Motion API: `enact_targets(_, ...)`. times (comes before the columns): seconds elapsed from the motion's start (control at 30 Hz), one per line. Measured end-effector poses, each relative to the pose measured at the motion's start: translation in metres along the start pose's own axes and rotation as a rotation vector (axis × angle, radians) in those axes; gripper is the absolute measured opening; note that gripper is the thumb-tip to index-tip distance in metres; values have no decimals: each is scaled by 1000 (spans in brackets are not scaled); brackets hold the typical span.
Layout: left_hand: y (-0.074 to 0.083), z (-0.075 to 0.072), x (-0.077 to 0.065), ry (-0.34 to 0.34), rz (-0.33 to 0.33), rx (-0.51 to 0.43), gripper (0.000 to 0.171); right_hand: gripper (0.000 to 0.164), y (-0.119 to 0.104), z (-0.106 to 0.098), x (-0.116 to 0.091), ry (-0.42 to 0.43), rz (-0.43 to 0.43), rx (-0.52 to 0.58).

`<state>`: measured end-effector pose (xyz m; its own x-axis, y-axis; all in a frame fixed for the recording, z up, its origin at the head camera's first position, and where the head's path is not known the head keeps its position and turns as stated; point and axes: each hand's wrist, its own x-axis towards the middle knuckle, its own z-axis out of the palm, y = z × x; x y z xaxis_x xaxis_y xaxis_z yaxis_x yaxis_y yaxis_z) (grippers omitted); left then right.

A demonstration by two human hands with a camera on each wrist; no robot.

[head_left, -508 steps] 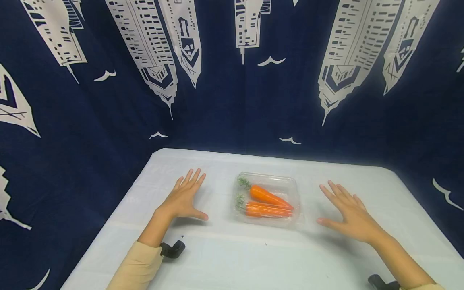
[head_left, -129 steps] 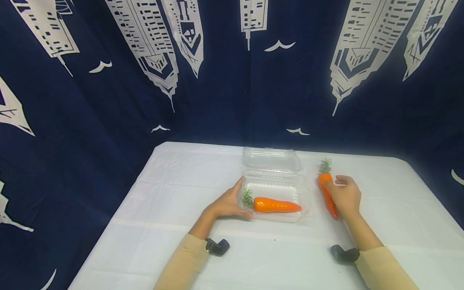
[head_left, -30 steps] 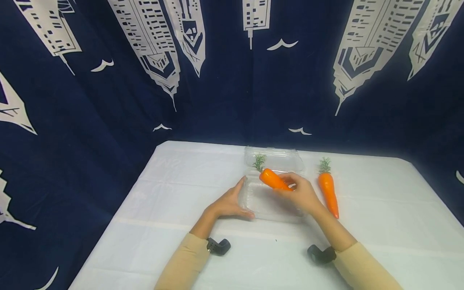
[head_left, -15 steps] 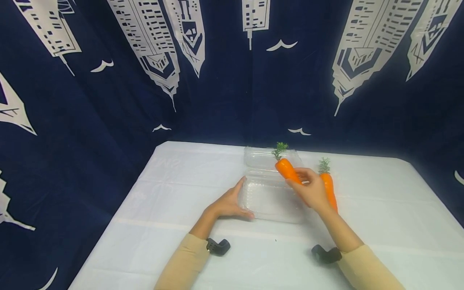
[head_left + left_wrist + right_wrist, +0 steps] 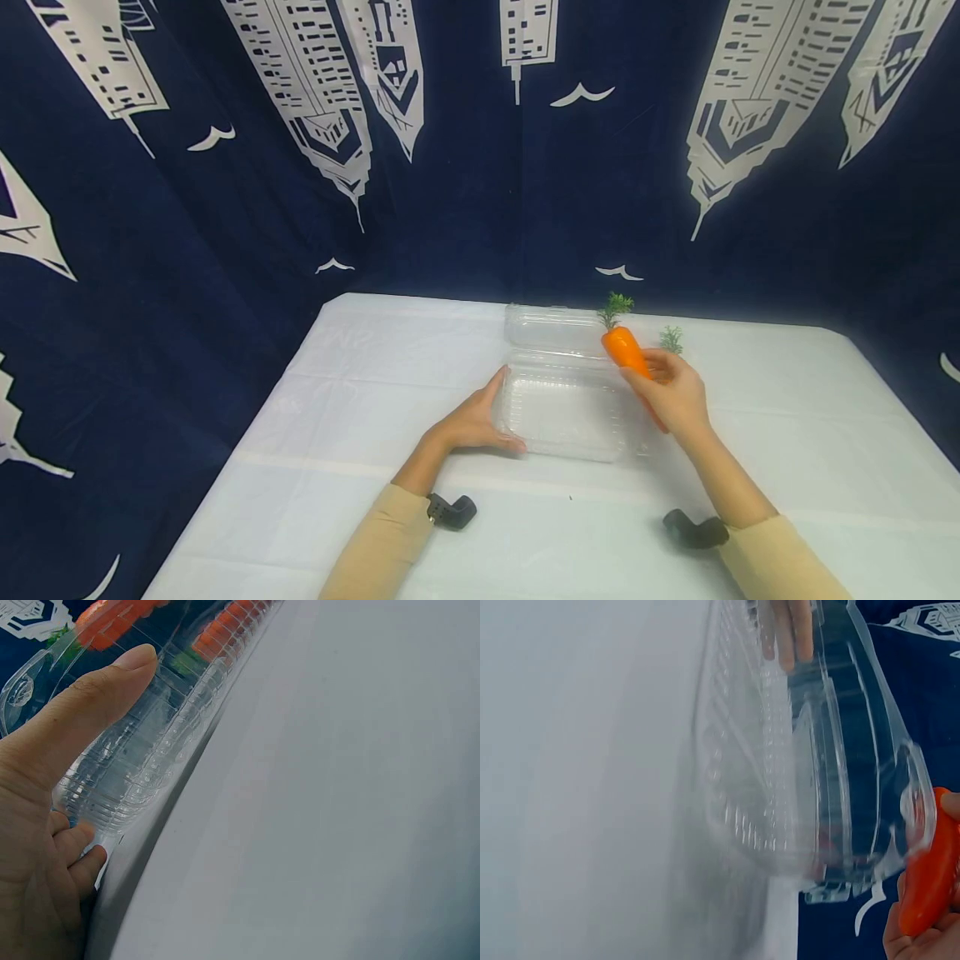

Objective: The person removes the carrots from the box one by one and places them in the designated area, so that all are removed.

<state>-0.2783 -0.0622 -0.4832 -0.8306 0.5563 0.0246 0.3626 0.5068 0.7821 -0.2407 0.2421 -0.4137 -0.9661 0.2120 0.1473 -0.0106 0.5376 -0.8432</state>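
My right hand (image 5: 677, 400) pinches an orange carrot (image 5: 625, 348) around its middle, green leaves up, over the right side of a clear plastic clamshell container (image 5: 562, 417). In the right wrist view the carrot (image 5: 928, 889) shows at the right edge, beside the container wall (image 5: 810, 765). The container's lid (image 5: 551, 327) lies folded back behind its tray, and the tray holds nothing. At the left end, my left hand (image 5: 474, 419) grips the container between thumb and fingers. A second carrot lies to the right, mostly hidden by my right hand; its leaves (image 5: 671, 338) show.
A white cloth (image 5: 375, 392) covers the table. Behind it hangs a dark blue curtain (image 5: 465, 217) printed with white buildings. Each wrist wears a black camera mount; the left mount (image 5: 452, 511) sits just above the cloth.
Earlier the container was closed with both carrots inside. Its lid was opened and one carrot set down at the right. In the last second my right hand carried the other carrot rightward out of the tray.
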Motion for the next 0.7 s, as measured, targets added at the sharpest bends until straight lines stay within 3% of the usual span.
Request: enact_targets(0.7, 1, 0, 0, 0, -4, 1, 133, 72, 30, -32, 0, 68, 162, -59)
